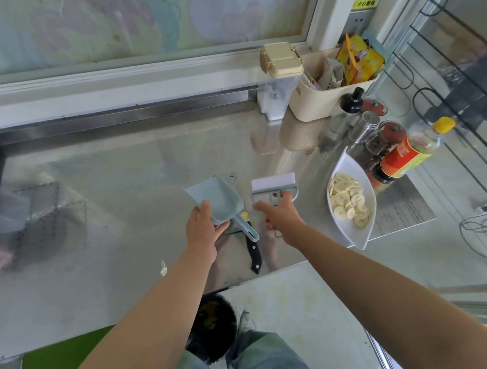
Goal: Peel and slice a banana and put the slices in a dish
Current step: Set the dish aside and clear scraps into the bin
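Now dustpan [219, 198] left, brush [274, 186] right (gripped)

counter [122, 177] – brushed glossy metal | dustpan [217, 197] – matt plastic | dish [366, 234] – smooth glossy white

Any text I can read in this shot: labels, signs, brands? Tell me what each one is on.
"小心触电": my best reading of the yellow sticker on the white post, partly blurred.
Red label on the bottle beside the dish: print too blurred to read.
Yellow packet in the cream bin: picture visible, text unreadable.
Nothing else carries legible text.
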`<state>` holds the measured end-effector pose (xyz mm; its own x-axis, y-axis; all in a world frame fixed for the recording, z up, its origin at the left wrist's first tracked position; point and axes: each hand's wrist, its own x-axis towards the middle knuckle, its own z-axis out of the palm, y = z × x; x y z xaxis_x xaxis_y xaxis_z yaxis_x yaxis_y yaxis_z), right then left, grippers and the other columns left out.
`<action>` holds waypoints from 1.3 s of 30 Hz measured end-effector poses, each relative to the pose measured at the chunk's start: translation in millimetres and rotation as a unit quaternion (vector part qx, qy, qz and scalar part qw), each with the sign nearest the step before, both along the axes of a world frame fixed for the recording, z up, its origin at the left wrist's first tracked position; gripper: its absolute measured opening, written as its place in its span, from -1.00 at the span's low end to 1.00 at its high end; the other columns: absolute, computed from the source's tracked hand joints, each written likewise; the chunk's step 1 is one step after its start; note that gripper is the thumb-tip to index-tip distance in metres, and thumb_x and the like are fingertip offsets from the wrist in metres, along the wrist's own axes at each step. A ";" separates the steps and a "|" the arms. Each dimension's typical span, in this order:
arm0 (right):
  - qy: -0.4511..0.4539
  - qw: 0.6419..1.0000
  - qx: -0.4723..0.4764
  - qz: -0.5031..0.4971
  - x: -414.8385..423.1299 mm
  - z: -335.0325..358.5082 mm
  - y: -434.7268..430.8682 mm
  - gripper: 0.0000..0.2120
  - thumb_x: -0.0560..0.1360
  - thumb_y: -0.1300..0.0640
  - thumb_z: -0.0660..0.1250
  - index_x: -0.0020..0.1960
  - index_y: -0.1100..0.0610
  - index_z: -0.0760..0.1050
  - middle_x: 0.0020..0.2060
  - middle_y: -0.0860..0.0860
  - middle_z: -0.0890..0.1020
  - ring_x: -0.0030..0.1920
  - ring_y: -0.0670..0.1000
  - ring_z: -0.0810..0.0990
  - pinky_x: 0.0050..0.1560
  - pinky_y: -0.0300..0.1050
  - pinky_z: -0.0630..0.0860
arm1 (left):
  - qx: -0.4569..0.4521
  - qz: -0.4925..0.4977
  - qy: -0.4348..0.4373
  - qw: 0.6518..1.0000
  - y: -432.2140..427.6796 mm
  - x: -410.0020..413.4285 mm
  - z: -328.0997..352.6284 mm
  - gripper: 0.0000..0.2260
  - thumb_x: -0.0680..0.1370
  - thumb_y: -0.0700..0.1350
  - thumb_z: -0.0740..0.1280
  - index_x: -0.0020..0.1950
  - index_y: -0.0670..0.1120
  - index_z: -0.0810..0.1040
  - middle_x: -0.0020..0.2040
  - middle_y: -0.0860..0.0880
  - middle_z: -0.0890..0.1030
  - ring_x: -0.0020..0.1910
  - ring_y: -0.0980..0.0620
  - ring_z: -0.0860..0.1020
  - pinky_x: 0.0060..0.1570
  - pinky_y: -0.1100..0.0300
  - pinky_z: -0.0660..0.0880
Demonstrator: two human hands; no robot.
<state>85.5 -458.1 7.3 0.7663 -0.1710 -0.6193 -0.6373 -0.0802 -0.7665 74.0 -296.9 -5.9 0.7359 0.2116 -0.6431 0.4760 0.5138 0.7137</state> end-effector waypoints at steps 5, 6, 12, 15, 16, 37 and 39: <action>-0.043 0.981 -0.107 0.154 -21.4 -8.0 -1.4 -0.28 0.32 0.12 0.56 0.33 0.08 0.22 0.09 0.05 0.57 0.06 0.04 0.59 -0.01 -0.08 0.56 | -0.007 0.009 0.002 1.000 -18.6 -2.6 4.5 -0.85 0.61 -0.09 0.21 0.11 -0.13 0.46 0.00 -0.12 0.54 -0.01 -0.09 0.57 -0.19 0.13 0.63; -0.059 0.975 -0.136 0.167 -23.2 -9.1 -3.7 -0.28 0.32 0.14 0.56 0.35 0.10 0.24 0.10 0.05 0.57 0.05 0.05 0.59 -0.03 -0.12 0.54 | -0.005 0.009 0.003 1.000 -22.1 -3.4 4.6 -0.84 0.61 -0.10 0.21 0.12 -0.15 0.45 -0.01 -0.13 0.54 -0.01 -0.11 0.57 -0.21 0.12 0.63; -0.128 0.947 -0.246 0.165 -30.6 -9.6 -28.3 -0.39 0.35 0.15 0.50 0.30 0.13 0.29 0.06 0.09 0.60 0.04 0.09 0.60 0.05 0.05 0.59 | -0.037 -0.066 0.059 0.995 -42.0 -0.8 -2.7 -0.79 0.61 -0.06 0.23 0.18 -0.14 0.43 0.04 -0.14 0.55 -0.06 -0.10 0.61 -0.03 0.03 0.59; -0.112 0.954 -0.266 0.084 -28.9 -11.9 -47.4 -0.40 0.36 0.18 0.50 0.31 0.15 0.30 0.10 0.07 0.60 -0.03 0.04 0.58 0.06 -0.04 0.56 | 0.017 -0.169 0.101 0.980 -58.3 3.4 -6.4 -0.87 0.58 -0.06 0.27 0.04 -0.10 0.44 -0.05 -0.10 0.48 -0.15 -0.07 0.57 -0.16 0.12 0.55; -0.106 0.953 -0.276 0.059 -27.3 -11.9 -55.0 -0.39 0.37 0.20 0.49 0.32 0.16 0.29 0.12 0.09 0.60 -0.04 0.04 0.57 0.06 -0.05 0.55 | 0.036 -0.204 0.100 0.973 -63.0 3.7 -6.2 -0.92 0.58 -0.10 0.25 -0.06 -0.08 0.42 -0.11 -0.08 0.44 -0.22 -0.03 0.51 -0.21 0.18 0.50; -0.163 0.980 -0.096 0.061 -8.1 -4.8 -69.5 -0.75 0.53 0.23 0.33 0.19 0.07 0.44 -0.19 0.18 0.63 -0.29 0.07 0.63 -0.33 -0.11 0.61 | 0.118 -0.214 0.016 0.970 -73.1 14.7 6.3 -0.85 0.58 0.00 0.25 0.00 -0.06 0.50 -0.14 -0.09 0.60 -0.20 -0.04 0.58 -0.14 0.09 0.53; -0.144 0.985 -0.042 0.087 -9.4 -0.2 -55.0 -0.80 0.53 0.23 0.34 0.11 0.12 0.38 -0.19 0.21 0.65 -0.33 0.07 0.65 -0.33 -0.05 0.62 | 0.109 -0.167 0.015 0.980 -66.4 14.8 10.2 -0.85 0.58 -0.09 0.24 0.08 -0.13 0.50 -0.18 -0.13 0.63 -0.31 0.00 0.62 -0.24 0.11 0.57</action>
<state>76.1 -513.1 7.2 0.9302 -0.0621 -0.3617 -0.3657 -0.2398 -0.8993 88.8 -363.3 4.4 0.7693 0.0980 -0.6313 0.6135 0.1624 0.7728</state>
